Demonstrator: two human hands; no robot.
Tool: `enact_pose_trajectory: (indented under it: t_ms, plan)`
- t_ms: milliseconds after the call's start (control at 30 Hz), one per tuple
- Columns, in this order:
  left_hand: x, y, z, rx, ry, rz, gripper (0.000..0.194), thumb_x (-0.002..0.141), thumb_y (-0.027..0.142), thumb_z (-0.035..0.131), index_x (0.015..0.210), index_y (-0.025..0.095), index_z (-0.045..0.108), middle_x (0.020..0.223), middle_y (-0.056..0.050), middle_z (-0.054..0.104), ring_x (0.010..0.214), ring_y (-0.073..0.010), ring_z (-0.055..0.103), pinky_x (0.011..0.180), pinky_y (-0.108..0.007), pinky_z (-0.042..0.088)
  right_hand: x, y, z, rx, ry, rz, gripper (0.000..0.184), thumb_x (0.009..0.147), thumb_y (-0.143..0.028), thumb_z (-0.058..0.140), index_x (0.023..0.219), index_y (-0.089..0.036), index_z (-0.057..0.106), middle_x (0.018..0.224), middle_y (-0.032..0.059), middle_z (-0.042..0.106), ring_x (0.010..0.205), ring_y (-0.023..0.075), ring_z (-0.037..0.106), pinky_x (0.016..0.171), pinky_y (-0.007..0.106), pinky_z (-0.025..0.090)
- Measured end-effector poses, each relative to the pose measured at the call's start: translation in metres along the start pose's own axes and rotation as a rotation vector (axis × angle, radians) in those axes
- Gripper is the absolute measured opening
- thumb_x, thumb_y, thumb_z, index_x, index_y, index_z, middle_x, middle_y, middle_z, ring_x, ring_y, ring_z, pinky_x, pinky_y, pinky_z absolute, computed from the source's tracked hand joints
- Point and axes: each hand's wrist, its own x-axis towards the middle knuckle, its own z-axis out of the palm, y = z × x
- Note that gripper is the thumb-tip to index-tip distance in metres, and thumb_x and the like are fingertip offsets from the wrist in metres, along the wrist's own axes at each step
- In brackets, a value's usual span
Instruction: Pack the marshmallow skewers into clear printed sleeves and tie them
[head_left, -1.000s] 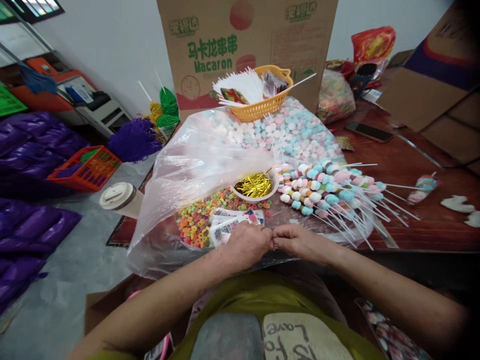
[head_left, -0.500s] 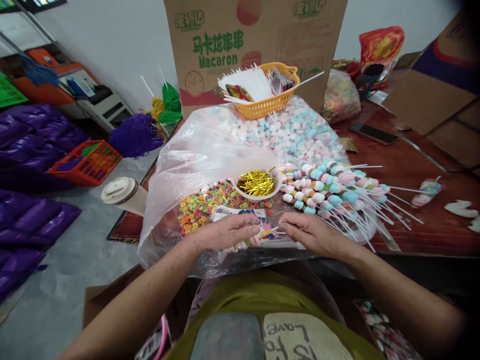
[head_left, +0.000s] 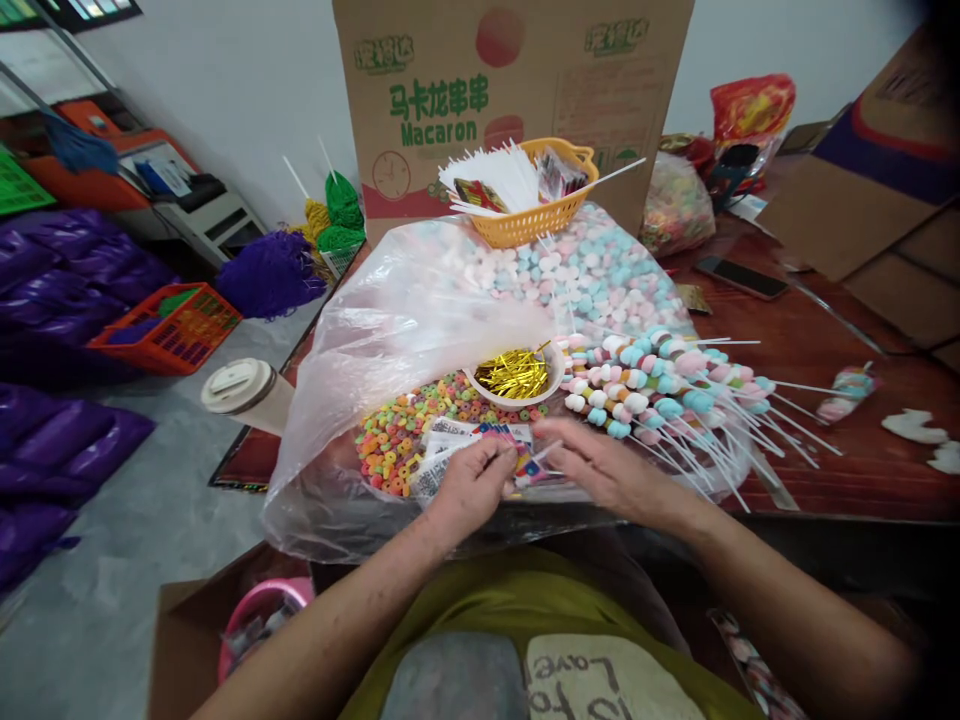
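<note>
My left hand [head_left: 476, 480] has its thumb and fingers pinched on the edge of a small printed plastic bag [head_left: 531, 470] at the table's front edge. Across from it, my right hand [head_left: 600, 465] is bent around the end of a short white stick [head_left: 549, 450] that lies over the bag; its fingertips are partly hidden. Flat printed wrappers [head_left: 442, 455] lie beside my left hand, over a heap of coloured candy rings [head_left: 390, 440]. Just beyond my hands stands a white bowl [head_left: 556, 375] of gold twist ties [head_left: 514, 372]. Marshmallow skewers [head_left: 652, 375] are piled to the right.
Loose marshmallows [head_left: 585, 265] fill a big clear plastic bag [head_left: 322, 400]. Behind them are a yellow basket [head_left: 525, 222] of white sticks and a cardboard box [head_left: 420, 130]. A lidded cup [head_left: 247, 390] stands left, a phone [head_left: 742, 277] lies right, and a pink tub [head_left: 240, 620] sits below.
My left hand has gone from flat, extended fingers to a pinch on the small bag and has turned upward. The right hand has shifted slightly, its fingers more bent. More wrappers show.
</note>
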Motion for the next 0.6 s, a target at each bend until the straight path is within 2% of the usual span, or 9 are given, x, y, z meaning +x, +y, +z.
enact_pose_trajectory:
  t_ms: [67, 100, 167, 233, 300, 400, 433, 500, 600]
  plan:
    - [-0.002, 0.003, 0.000, 0.068, 0.062, 0.037, 0.028, 0.084, 0.042, 0.042, 0.074, 0.017, 0.051, 0.056, 0.004, 0.047, 0.051, -0.0096, 0.043, 0.054, -0.021, 0.036, -0.005, 0.005, 0.011, 0.220, 0.081, 0.080, 0.034, 0.086, -0.040, 0.045, 0.110, -0.016, 0.049, 0.082, 0.0023, 0.056, 0.068, 0.0127, 0.051, 0.060, 0.024, 0.042]
    - [-0.004, 0.004, 0.001, 0.143, 0.078, 0.068, 0.027, 0.084, 0.041, 0.041, 0.073, 0.018, 0.051, 0.058, 0.003, 0.048, 0.055, -0.0106, 0.045, 0.057, -0.022, 0.037, -0.007, 0.006, 0.020, 0.292, 0.101, 0.125, 0.035, 0.083, -0.042, 0.050, 0.107, -0.017, 0.051, 0.078, 0.0011, 0.056, 0.065, 0.0124, 0.051, 0.057, 0.023, 0.041]
    - [-0.008, 0.006, 0.003, 0.288, 0.085, 0.115, 0.027, 0.086, 0.039, 0.039, 0.076, 0.018, 0.052, 0.064, 0.001, 0.052, 0.062, -0.0131, 0.048, 0.064, -0.025, 0.039, -0.009, 0.003, 0.037, 0.374, 0.133, 0.233, 0.028, 0.081, -0.044, 0.052, 0.085, -0.017, 0.055, 0.064, -0.0015, 0.053, 0.055, 0.0115, 0.048, 0.051, 0.023, 0.039]
    - [-0.012, 0.004, 0.004, 0.284, 0.061, 0.108, 0.028, 0.088, 0.040, 0.035, 0.089, 0.018, 0.053, 0.069, 0.000, 0.055, 0.068, -0.0147, 0.051, 0.069, -0.026, 0.040, -0.009, -0.004, 0.051, 0.446, 0.200, 0.319, 0.032, 0.083, -0.047, 0.047, 0.070, -0.018, 0.051, 0.054, -0.0027, 0.051, 0.048, 0.0109, 0.046, 0.048, 0.023, 0.038]
    - [-0.014, 0.001, 0.000, 0.160, -0.096, 0.094, 0.035, 0.090, 0.044, 0.031, 0.096, 0.016, 0.051, 0.074, -0.001, 0.057, 0.072, -0.0145, 0.052, 0.070, -0.026, 0.041, -0.008, -0.010, 0.058, 0.524, 0.237, 0.341, 0.034, 0.084, -0.048, 0.044, 0.067, -0.019, 0.048, 0.051, -0.0030, 0.051, 0.045, 0.0110, 0.047, 0.049, 0.024, 0.038]
    - [-0.014, -0.002, -0.010, 0.054, -0.513, 0.089, 0.046, 0.090, 0.049, 0.025, 0.084, 0.014, 0.055, 0.079, -0.003, 0.059, 0.074, -0.0131, 0.052, 0.070, -0.023, 0.041, -0.005, -0.012, 0.058, 0.565, 0.140, 0.327, 0.031, 0.085, -0.046, 0.042, 0.068, -0.020, 0.046, 0.050, -0.0036, 0.052, 0.045, 0.0117, 0.050, 0.049, 0.024, 0.040]
    - [-0.013, -0.002, -0.014, 0.086, -0.597, 0.085, 0.048, 0.090, 0.049, 0.025, 0.080, 0.014, 0.056, 0.079, -0.003, 0.059, 0.072, -0.0128, 0.051, 0.069, -0.022, 0.041, -0.004, -0.012, 0.057, 0.518, 0.107, 0.321, 0.031, 0.085, -0.045, 0.042, 0.067, -0.020, 0.045, 0.048, -0.0039, 0.051, 0.044, 0.0115, 0.049, 0.048, 0.024, 0.039]
    - [-0.010, 0.002, -0.021, 0.218, -0.624, 0.101, 0.045, 0.089, 0.048, 0.029, 0.078, 0.014, 0.056, 0.076, -0.001, 0.058, 0.070, -0.0126, 0.049, 0.067, -0.022, 0.040, -0.002, -0.010, 0.055, 0.287, 0.107, 0.256, 0.030, 0.086, -0.039, 0.042, 0.062, -0.020, 0.044, 0.048, -0.0033, 0.050, 0.045, 0.0111, 0.046, 0.047, 0.023, 0.036]
    - [-0.005, 0.011, -0.029, 0.328, -0.608, 0.116, 0.037, 0.087, 0.041, 0.034, 0.072, 0.015, 0.054, 0.068, 0.001, 0.055, 0.067, -0.0126, 0.048, 0.065, -0.021, 0.040, 0.002, -0.011, 0.047, -0.211, 0.323, 0.012, 0.025, 0.086, -0.026, 0.042, 0.063, -0.018, 0.050, 0.058, 0.0020, 0.055, 0.057, 0.0135, 0.050, 0.056, 0.026, 0.039]
